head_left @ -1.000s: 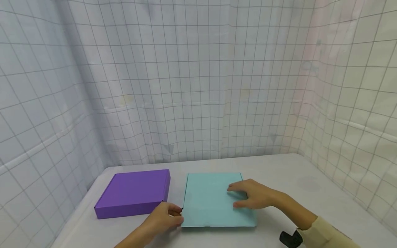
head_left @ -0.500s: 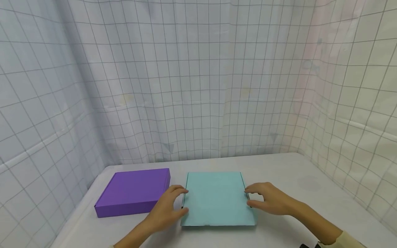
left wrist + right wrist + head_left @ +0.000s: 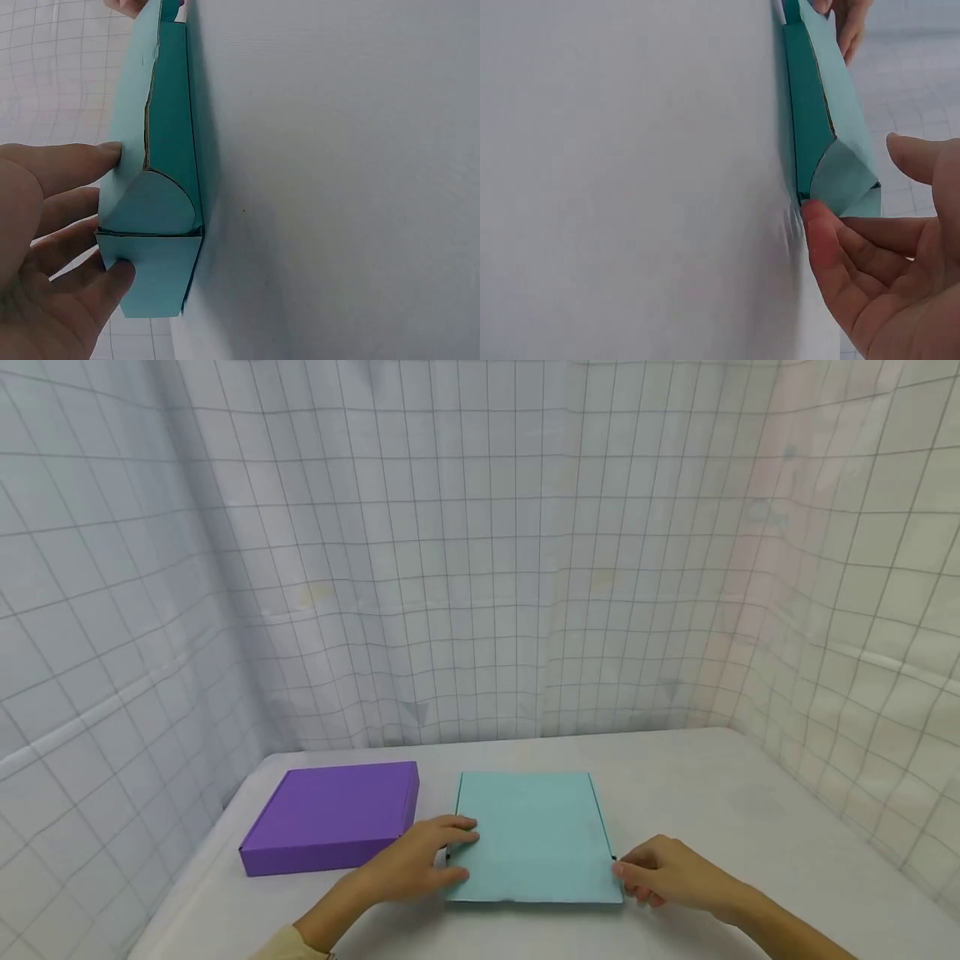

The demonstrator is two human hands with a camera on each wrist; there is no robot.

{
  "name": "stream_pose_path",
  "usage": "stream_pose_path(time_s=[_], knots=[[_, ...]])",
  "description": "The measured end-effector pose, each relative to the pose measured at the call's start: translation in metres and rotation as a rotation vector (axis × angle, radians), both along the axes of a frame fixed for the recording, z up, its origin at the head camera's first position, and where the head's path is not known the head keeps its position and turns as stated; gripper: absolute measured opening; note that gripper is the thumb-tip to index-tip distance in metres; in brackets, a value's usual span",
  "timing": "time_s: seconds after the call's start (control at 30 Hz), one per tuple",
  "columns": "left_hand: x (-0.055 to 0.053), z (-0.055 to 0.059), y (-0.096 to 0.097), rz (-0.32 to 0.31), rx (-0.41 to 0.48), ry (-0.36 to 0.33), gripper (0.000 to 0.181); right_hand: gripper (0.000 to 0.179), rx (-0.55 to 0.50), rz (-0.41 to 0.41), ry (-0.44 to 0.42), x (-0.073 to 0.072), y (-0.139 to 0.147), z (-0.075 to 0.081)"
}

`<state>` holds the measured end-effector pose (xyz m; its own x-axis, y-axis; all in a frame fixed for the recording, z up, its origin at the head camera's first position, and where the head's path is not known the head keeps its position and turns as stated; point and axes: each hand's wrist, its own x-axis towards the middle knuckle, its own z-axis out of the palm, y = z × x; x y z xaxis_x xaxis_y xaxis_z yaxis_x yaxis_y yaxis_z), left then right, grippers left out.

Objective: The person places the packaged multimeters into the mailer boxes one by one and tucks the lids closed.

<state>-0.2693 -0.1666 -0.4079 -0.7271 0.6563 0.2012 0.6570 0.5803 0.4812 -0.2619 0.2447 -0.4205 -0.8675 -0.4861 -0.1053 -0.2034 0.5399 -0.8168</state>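
Observation:
A flat teal cardboard mailer box [image 3: 532, 835] lies on the white table, its lid down over the top. My left hand [image 3: 420, 860] rests at its left edge, fingertips and thumb on the lid. In the left wrist view the thumb touches the lid and another fingertip [image 3: 120, 276] lies against the side wall. My right hand [image 3: 667, 872] is at the front right corner with bent fingers. The right wrist view has a fingertip [image 3: 817, 214] touching that corner by a rounded flap [image 3: 846, 180], the thumb apart from the box. The box's inside is hidden.
A closed purple box [image 3: 330, 814] lies left of the teal one, close to my left hand. White table surface [image 3: 690, 793] extends to the right and behind. A white grid-patterned curtain [image 3: 510, 568] encloses the table at the back and both sides.
My right hand has left the lid's top, passing along the right edge to the front right corner. My left hand has gone from the front left corner up onto the lid's left edge.

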Motion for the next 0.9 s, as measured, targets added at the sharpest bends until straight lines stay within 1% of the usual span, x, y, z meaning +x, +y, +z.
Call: stream_pose_path(time_s=[0.13, 0.23, 0.33, 0.67, 0.77, 0.9], knots=[[-0.003, 0.002, 0.002, 0.004, 0.001, -0.026, 0.049, 0.049, -0.038, -0.084, -0.09, 0.003, -0.008, -0.002], [-0.003, 0.003, 0.004, 0.011, 0.015, -0.048, 0.05, 0.05, -0.087, -0.127, -0.149, 0.005, -0.011, -0.003], [-0.002, 0.003, 0.004, 0.015, 0.049, -0.092, 0.05, 0.044, -0.142, -0.129, -0.199, 0.006, -0.011, -0.004], [-0.001, 0.006, 0.003, 0.014, 0.152, -0.23, 0.051, 0.032, -0.239, -0.162, -0.337, 0.004, -0.014, -0.004], [0.0, 0.007, 0.003, 0.01, 0.17, -0.257, 0.051, 0.031, -0.262, -0.145, -0.358, 0.003, -0.014, -0.003], [0.0, 0.007, 0.002, 0.015, 0.179, -0.27, 0.05, 0.032, -0.268, -0.124, -0.353, 0.002, -0.015, -0.002]])
